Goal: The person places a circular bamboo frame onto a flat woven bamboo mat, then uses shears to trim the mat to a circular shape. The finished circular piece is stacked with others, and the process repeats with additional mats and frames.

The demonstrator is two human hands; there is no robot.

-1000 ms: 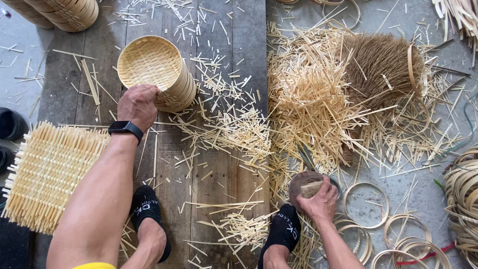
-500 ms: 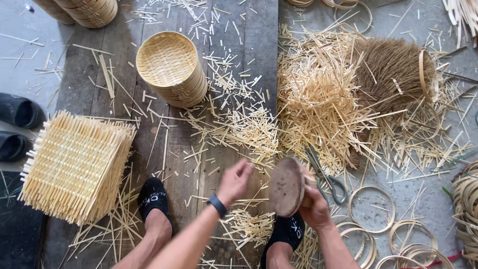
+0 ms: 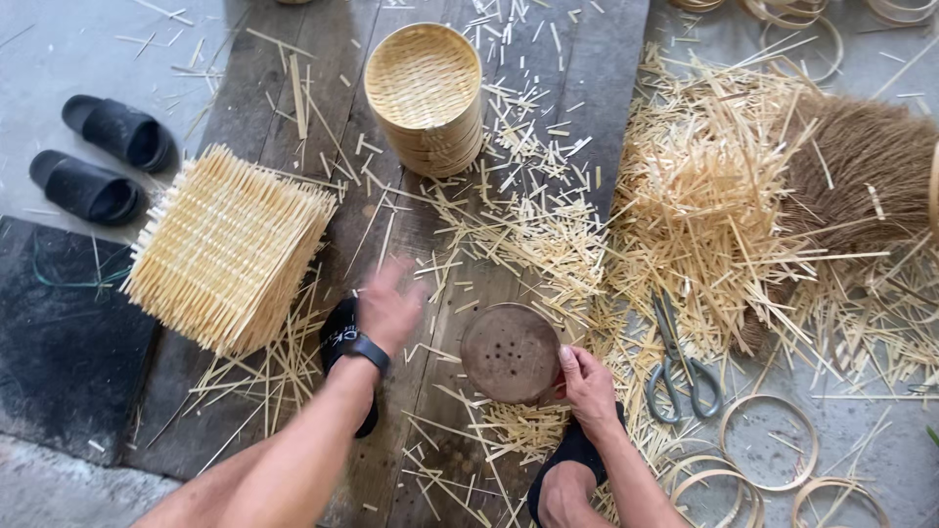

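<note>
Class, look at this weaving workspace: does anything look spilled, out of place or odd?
Yes. Bamboo offcuts lie scattered across the plank floor, and scissors sit half buried among the strips beside the right hand.

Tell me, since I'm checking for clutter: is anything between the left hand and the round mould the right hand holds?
Nothing solid: left hand and mould are apart, with only plank and loose bamboo slivers between. Right hand grips the mould's edge.

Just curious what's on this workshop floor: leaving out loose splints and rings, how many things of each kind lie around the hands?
unworn black slippers: 2
scissors: 1
stack of round woven trays: 1
stack of square woven mats: 1
round brown disc held by the right hand: 1
Total: 6
</note>
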